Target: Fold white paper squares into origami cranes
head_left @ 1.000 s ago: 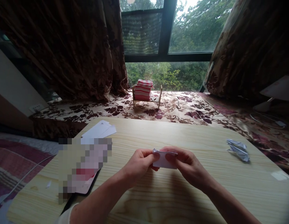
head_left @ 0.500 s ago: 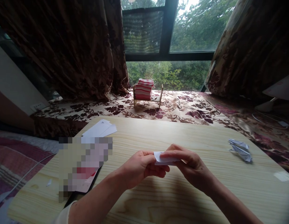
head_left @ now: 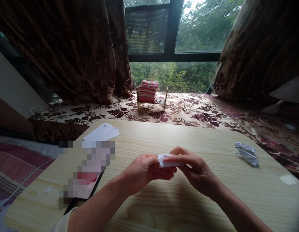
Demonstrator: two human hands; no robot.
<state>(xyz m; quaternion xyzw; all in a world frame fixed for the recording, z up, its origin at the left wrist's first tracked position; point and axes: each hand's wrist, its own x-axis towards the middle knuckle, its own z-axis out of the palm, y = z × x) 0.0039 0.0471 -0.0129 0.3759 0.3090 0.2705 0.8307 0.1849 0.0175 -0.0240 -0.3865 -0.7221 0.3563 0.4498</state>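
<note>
Both my hands meet over the middle of a pale wooden table. Between them is a small folded piece of white paper. My left hand curls its fingers under the paper's left end and pinches it. My right hand pinches the right end, its forefinger lying along the top fold. The paper is held a little above the tabletop, mostly hidden by my fingers.
Folded paper figures lie at the table's right. White sheets and a blurred-out flat item lie at the left. Beyond the table, a small wooden rack with striped cloths stands on a floral cover before a window.
The paper was held upright and showed a wider face; now it is flattened between my fingers, with my left fingers curled under it and my right forefinger over it.
</note>
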